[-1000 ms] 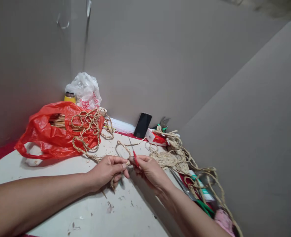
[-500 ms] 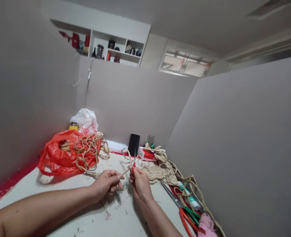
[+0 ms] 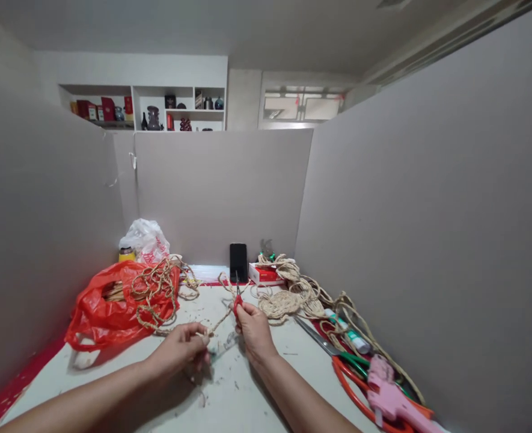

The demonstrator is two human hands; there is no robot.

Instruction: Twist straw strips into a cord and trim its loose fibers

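Between the thumb and fingers of my left hand is a thin braided straw rope. From there the rope runs up and right to beside my right hand. That hand is closed on small scissors with red handles, their blades pointing up and away from me. A loose end of the rope lies just beyond the scissors. On the left, more of the rope trails onto a red plastic bag that holds straw-like strips. Whether the scissors' blades touch the rope I cannot tell.
A phone leans upright at the back, left of a red and white box. Coiled rope lies right of centre. Large shears, a glue tube and a pink glue gun line the right side. Grey partitions enclose the table.
My left hand has moved left and down along the rope, and the gap between my hands has widened. The right hand still holds the scissors. The head view has levelled out.
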